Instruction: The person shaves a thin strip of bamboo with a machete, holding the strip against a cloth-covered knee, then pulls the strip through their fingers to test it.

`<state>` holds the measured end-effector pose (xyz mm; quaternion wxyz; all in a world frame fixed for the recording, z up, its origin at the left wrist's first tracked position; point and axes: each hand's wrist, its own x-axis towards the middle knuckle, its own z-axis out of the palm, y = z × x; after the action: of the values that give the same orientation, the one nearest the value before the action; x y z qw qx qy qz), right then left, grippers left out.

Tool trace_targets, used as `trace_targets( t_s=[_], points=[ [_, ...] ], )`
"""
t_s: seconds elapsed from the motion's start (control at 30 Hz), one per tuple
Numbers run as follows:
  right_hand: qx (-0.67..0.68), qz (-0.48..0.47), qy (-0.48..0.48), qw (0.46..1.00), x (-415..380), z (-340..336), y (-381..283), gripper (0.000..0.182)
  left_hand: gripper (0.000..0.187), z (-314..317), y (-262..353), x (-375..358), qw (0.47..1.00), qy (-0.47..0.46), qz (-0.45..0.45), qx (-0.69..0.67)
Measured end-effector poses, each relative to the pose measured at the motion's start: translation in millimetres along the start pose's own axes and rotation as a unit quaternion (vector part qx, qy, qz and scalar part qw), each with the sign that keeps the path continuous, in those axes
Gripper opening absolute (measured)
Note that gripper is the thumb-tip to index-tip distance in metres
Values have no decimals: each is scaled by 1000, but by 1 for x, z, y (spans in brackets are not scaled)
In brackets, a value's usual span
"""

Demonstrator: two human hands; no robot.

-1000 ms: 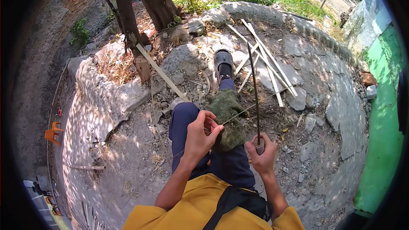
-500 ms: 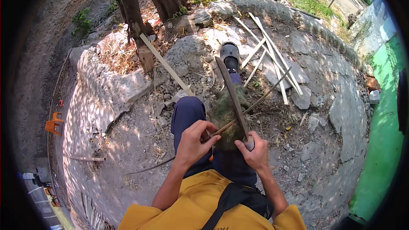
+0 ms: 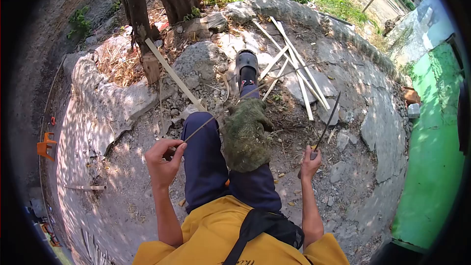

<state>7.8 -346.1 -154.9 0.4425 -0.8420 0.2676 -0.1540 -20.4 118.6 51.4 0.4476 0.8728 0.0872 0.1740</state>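
Observation:
My left hand [image 3: 164, 163] is closed in a pinch around a long, thin brown bamboo strip [image 3: 200, 126]. The strip slants up and away across my left knee, its far part passing over my outstretched right leg. Out to the right, my right hand [image 3: 310, 165] grips the handle of a machete [image 3: 328, 123], whose dark blade points forward, apart from the strip. Between the hands, a rough, dirty greenish cloth pad [image 3: 247, 140] lies over my right thigh.
Several pale split bamboo strips [image 3: 300, 66] lie crossed on broken concrete ahead. Another pale strip [image 3: 174, 72] leans near the tree trunks [image 3: 139, 10]. An orange plastic chair [image 3: 46, 146] stands far left; a green wall [image 3: 431, 167] runs along the right.
My hands have moved apart. The machete has swung off the strip and away to the right, while the strip has shifted left and forward, uncovering the cloth pad.

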Motion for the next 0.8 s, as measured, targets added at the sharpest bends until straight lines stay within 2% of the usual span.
trace_targets(
  t_s=[0.07, 0.1, 0.13, 0.17, 0.2, 0.27, 0.4, 0.5, 0.57, 0.63, 0.67, 0.73, 0.8],
  points=[
    [-112, -16, 57, 992, 8, 16, 81, 47, 8, -4, -6, 3, 999, -1, 40, 3],
    [-111, -24, 56, 992, 4, 21, 108, 47, 8, -3, -5, 4, 999, 7, 39, 0],
    [-141, 46, 23, 989, 0, 26, 127, 50, 9, -2, -2, 5, 999, -11, 38, -7],
    [-169, 115, -12, 979, -5, 27, 138, 55, 9, -2, 0, 6, 999, -28, 36, -11],
    [-168, 106, -19, 980, -14, 24, 138, 55, 9, -1, 4, 6, 999, -18, 33, -8],
    [-236, 118, -64, 962, -27, 26, 126, 56, 10, -1, 10, 8, 995, -73, 60, -24],
    [-330, 86, -100, 935, -33, 28, 132, 57, 11, 7, 13, 7, 994, -67, 83, -27],
    [-321, 79, -121, 936, -35, 37, 148, 59, 11, 14, 18, 7, 991, -56, 118, -41],
    [-321, 114, -153, 928, -31, 45, 163, 65, 12, 15, 23, 8, 986, -77, 147, -33],
    [-346, 128, -269, 890, -20, 58, 210, 66, 12, 17, 25, 6, 984, -88, 148, -35],
    [-344, 130, -266, 891, -14, 54, 206, 66, 12, 19, 26, 7, 983, -98, 150, -38],
    [-261, 5, -207, 943, 5, 45, 170, 70, 12, 20, 26, 10, 981, -106, 162, -30],
    [-66, -21, -61, 996, 31, 20, 97, 69, 12, 20, 23, 12, 979, -116, 169, -24]
  ],
)
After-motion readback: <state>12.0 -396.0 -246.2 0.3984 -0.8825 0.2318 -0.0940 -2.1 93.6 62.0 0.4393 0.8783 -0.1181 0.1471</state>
